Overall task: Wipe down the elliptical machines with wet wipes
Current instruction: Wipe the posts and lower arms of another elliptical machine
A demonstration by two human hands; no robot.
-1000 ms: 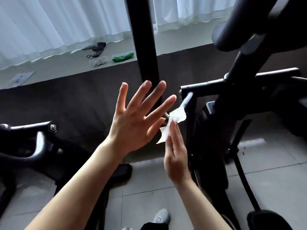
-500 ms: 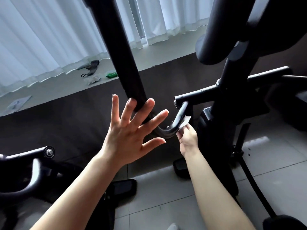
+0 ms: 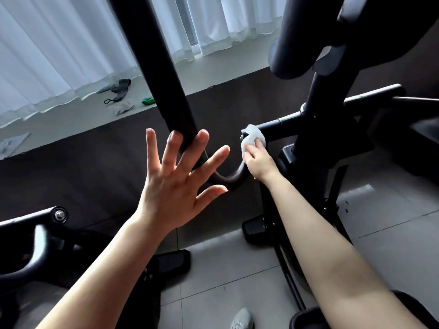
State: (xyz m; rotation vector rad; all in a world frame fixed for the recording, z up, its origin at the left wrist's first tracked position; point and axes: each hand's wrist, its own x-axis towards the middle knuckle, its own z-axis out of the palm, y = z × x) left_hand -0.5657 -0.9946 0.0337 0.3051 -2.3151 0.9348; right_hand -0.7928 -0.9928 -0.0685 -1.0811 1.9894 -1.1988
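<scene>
A black elliptical machine [image 3: 316, 129] fills the right half of the view, with a thick upright handle bar [image 3: 161, 74] running down the middle and curving into a horizontal bar end [image 3: 273, 125]. My right hand [image 3: 257, 160] presses a white wet wipe [image 3: 253, 137] around the tip of that horizontal bar, fingers curled over it. My left hand [image 3: 175, 181] is raised with fingers spread, its fingertips at the lower part of the upright bar; it holds nothing.
A second machine's handle [image 3: 31, 222] sits at the lower left. Black foot pedals [image 3: 253, 227] lie on the grey tiled floor. A raised ledge below white curtains [image 3: 71, 55] carries a green item [image 3: 147, 100] and dark straps [image 3: 117, 90]. A shoe [image 3: 242, 319] shows at the bottom.
My right hand moved the wipe up from the curved bar to the tip of the horizontal bar and wrapped it there. My left hand stayed spread near the upright bar.
</scene>
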